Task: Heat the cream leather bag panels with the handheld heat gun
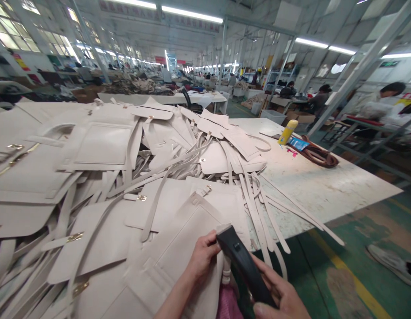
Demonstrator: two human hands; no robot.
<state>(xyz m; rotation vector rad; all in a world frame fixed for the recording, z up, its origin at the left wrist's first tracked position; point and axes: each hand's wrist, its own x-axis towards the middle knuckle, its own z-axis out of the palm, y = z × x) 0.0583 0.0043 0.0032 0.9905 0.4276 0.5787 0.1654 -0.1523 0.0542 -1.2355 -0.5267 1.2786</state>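
Note:
My right hand (281,292) is wrapped round a black electric hair clipper (243,261), its metal blade end pointing up and away from me. Just left of the blade, my left hand (205,252) is closed on the edge of a beige leather bag piece (192,221). The clipper's head is close to the left fingertips; whether it touches the leather I cannot tell. Around both hands lie more beige bag pieces with gold clasps, such as a flap (92,248) on the left, and long straps (258,221) hanging over the table edge.
On the white table (341,190) stand a yellow bottle (288,132), a blue packet (298,143) and coiled brown straps (320,155). Heaped bag pieces (102,144) cover the left side. Several people work further back, and a shoe (391,266) shows on the floor at right.

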